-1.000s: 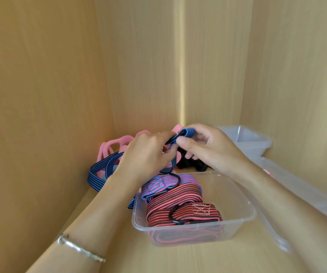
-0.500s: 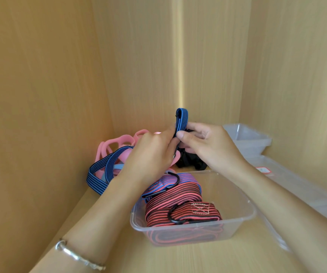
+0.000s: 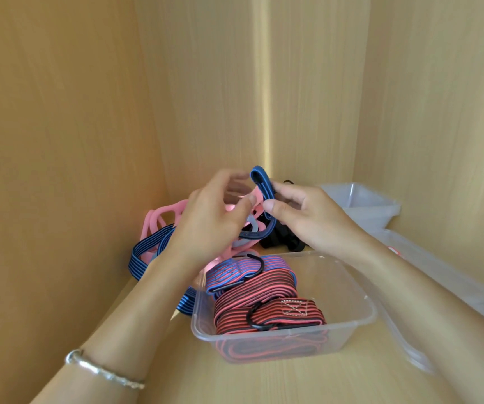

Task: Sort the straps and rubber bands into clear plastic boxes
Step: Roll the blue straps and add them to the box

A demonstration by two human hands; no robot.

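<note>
Right hand point(image 3: 313, 220) pinched the blue strap point(image 3: 261, 182) between thumb and fingers just below its folded top end, holding the fold upright above the pile. Reads as pinning the doubled end so the rest could be gathered against it. Left hand point(image 3: 211, 225) sat just beside the fold, fingers curled and blurred; couldn't tell whether it gripped the strap or only hovered at it. Likely job: feeding slack toward the fold. The rest of the blue strap ran down from the fold, passed behind the left hand and lay in loose loops on the shelf point(image 3: 264, 383) at the left, with one loop by the front box's near-left corner. So one end was in hand; the strap was not yet bundled or boxed. Behind the hands, pink rubber bands point(image 3: 159, 223) lay tangled with the blue loops, and a black strap heap point(image 3: 287, 240) sat just behind the front box. Both unsorted, my read. Front clear box point(image 3: 373, 314) sat right below the hands, presumably so a finished bundle drops straight in. It held folded red-and-black straps point(image 3: 264, 301) with a black hook, plus a blue-and-red strap point(image 3: 229, 272) at its far-left. Second clear box point(image 3: 363, 205) stood in the back-right corner, probably meant for the rubber bands. Another clear plastic piece point(image 3: 444, 287) lay along the right wall; lid or box, couldn't tell.
</note>
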